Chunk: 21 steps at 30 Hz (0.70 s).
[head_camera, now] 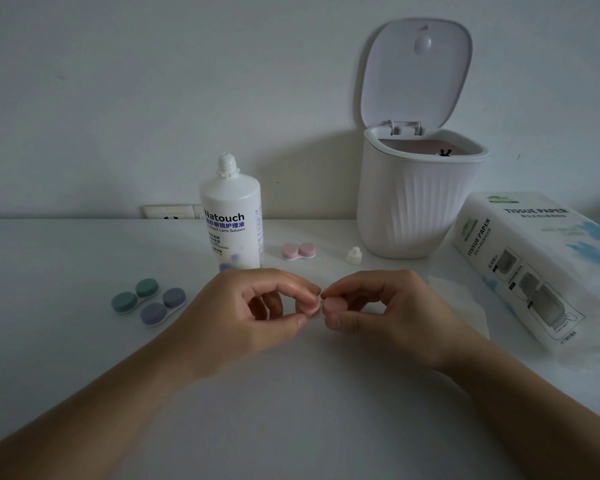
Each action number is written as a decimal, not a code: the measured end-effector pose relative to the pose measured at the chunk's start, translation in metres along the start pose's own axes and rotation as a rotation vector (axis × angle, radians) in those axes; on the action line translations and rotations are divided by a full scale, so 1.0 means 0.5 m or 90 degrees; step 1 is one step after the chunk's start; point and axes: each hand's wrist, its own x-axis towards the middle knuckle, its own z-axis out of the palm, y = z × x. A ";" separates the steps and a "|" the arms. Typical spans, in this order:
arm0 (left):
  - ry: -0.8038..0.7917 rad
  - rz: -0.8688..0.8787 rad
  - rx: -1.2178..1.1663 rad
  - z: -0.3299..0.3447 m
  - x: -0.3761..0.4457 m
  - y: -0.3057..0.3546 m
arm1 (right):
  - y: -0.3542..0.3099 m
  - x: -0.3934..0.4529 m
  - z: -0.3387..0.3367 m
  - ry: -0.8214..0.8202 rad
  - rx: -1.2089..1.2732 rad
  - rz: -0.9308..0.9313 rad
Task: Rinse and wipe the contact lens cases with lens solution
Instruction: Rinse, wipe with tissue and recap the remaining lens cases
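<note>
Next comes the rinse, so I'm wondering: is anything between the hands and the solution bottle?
Nothing visible. The solution bottle stands uncapped just behind the left hand and right hand. Both hands, though, are pinching a pink lens case.

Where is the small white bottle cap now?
In the head view, the small white cap stands on the table, right of centre, between the pink lens case and the white bin.

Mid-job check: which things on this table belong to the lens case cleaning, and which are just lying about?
Job:
pink case held in left hand and right hand
second pink case
green case
purple case
solution bottle
bottle cap
tissue sheet
tissue pack

Lying about:
open bin
wall socket
</note>
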 end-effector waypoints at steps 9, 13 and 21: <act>0.068 -0.077 0.027 0.003 0.002 0.006 | -0.001 0.001 0.001 -0.011 -0.004 -0.003; 0.070 -0.087 0.042 0.003 0.000 0.004 | 0.000 -0.001 0.000 -0.013 -0.004 -0.008; -0.004 -0.097 0.018 0.007 -0.002 0.006 | 0.001 -0.001 0.000 -0.015 0.009 -0.019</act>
